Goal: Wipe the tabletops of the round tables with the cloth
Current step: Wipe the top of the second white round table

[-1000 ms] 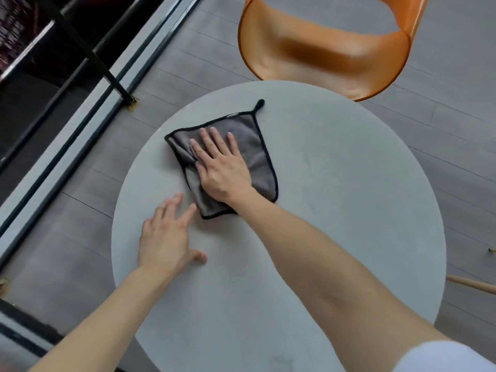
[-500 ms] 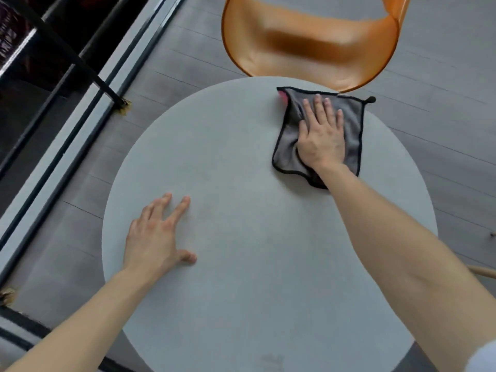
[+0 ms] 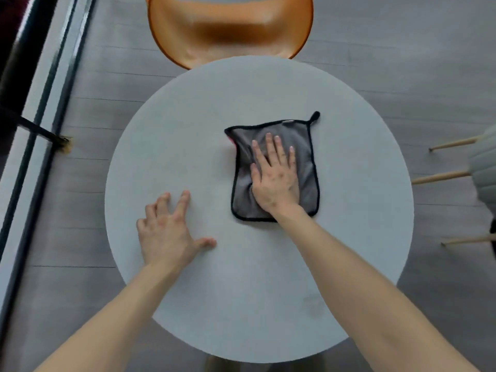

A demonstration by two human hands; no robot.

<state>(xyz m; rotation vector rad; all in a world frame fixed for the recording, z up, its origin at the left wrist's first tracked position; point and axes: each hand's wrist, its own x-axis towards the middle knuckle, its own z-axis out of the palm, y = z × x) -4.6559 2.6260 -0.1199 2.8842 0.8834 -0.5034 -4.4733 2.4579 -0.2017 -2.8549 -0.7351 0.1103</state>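
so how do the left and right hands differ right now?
The right hand lies flat on the grey cloth, fingers close together; the left hand rests on the bare tabletop, fingers spread, holding nothing. The right hand reaches farther across. Both are palm down on the table.

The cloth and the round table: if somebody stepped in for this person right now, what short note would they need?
Right hand: flat, palm down on the grey cloth, pressing it to the round table a little right of centre.
Left hand: fingers spread, bare, braced on the tabletop near its left edge.
Done: cannot tell from this view which parts are already wiped; a faint smudge shows near the front edge.
Left: cover the whole top, including under the left hand, then any other tables.
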